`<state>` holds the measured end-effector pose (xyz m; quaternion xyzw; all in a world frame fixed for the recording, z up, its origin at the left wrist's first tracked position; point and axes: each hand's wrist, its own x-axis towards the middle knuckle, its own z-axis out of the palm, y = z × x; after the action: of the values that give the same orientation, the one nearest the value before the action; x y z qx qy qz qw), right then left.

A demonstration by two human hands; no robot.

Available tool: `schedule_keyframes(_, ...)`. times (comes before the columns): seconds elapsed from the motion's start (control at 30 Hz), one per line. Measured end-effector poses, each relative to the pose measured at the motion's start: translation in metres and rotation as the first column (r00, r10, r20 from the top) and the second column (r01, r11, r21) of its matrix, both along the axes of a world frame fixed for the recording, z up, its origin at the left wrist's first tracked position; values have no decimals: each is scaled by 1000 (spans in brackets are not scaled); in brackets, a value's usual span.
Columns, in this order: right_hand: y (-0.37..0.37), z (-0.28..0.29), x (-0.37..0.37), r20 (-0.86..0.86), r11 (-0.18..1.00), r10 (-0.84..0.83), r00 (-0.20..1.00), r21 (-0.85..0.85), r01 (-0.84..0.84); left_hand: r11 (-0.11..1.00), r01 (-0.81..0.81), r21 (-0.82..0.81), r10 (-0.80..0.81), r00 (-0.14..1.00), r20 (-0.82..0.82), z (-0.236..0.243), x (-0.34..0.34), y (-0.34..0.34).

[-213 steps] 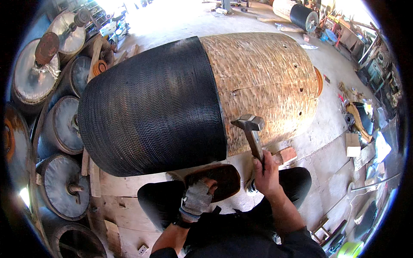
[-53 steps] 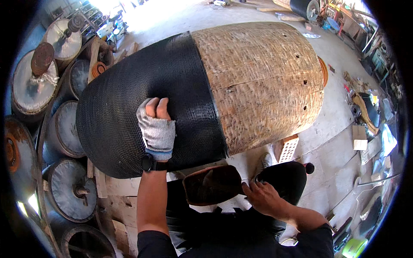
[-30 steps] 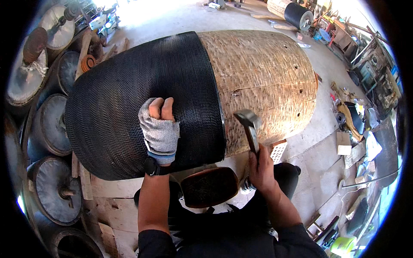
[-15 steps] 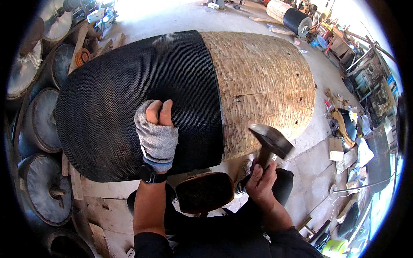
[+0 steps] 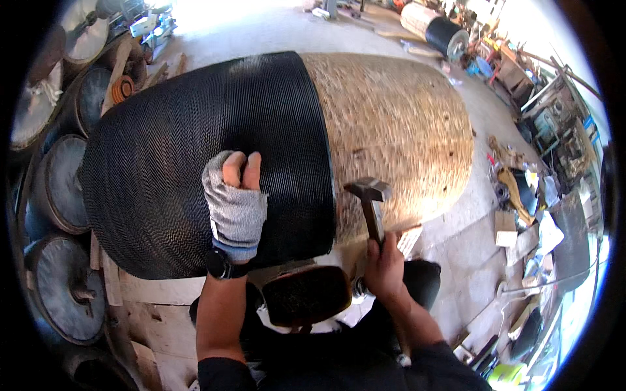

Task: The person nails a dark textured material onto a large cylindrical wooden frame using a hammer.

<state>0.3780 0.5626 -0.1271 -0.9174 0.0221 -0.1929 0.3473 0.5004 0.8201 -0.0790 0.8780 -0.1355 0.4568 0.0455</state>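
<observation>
Container (image 5: 345, 293): dark, shallow and rounded at the corners, sitting between the knees just below the drum; a knock from a shifting knee could tip it.
Right hand (image 5: 385, 264): bare, fingers wrapped firmly round the handle of a hammer (image 5: 372, 210); a sweaty or loosening grip could let the handle twist, with no glove to help.
Left hand (image 5: 236, 202): in a grey glove with bare fingertips, curled into a loose fist over the black covering; anything pinched inside is hidden, so I can't tell whether it holds something. The exposed fingertips would suffer most from a stray blow.
Wristwatch (image 5: 225, 263): black, on the left wrist close to the drum's near edge; it could scrape on the ribs if that arm slid.
Hammer head: raised over the wood, right of the seam and well apart from the glove; a swing pulled leftward could dent the covering or catch its edge.
Drum: lying on its side across the space beyond the knees, black ribbed covering (image 5: 195, 163) on the left, bare wood (image 5: 398, 124) on the right; being round, it might roll under a hard off-centre push.
Perforated brick (image 5: 409, 240): just beside the wood's near lower edge; if it serves as a chock, jarring could work it loose.
Metal-ended rollers (image 5: 68, 287): ranked along the left side; a rolling drum could strike them.
Far roller (image 5: 433, 29): half black, half pale, well apart at the back, seemingly beyond harm.
</observation>
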Motion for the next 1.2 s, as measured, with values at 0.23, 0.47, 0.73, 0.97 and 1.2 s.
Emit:
schedule_keyframes(0.23,-6,-7,7,-59,998,-11,998,-64,7,1000,13,-1,-13,1000,6,1,5,0)
schedule_keyframes(0.47,-12,-37,-20,-247,365,324,913,923,121,998,-47,41,46,998,37,8,3,-9)
schedule_keyframes(0.73,-5,-47,-39,-201,278,383,902,956,95,999,-47,9,47,999,25,11,-1,-11)
schedule_keyframes(0.97,-11,-55,-47,-188,327,455,870,945,33,983,-133,130,128,991,43,15,-2,-7)
schedule_keyframes(1.2,-29,-78,-61,-148,713,282,948,694,-104,951,273,-148,-283,958,-51,17,-74,-76)
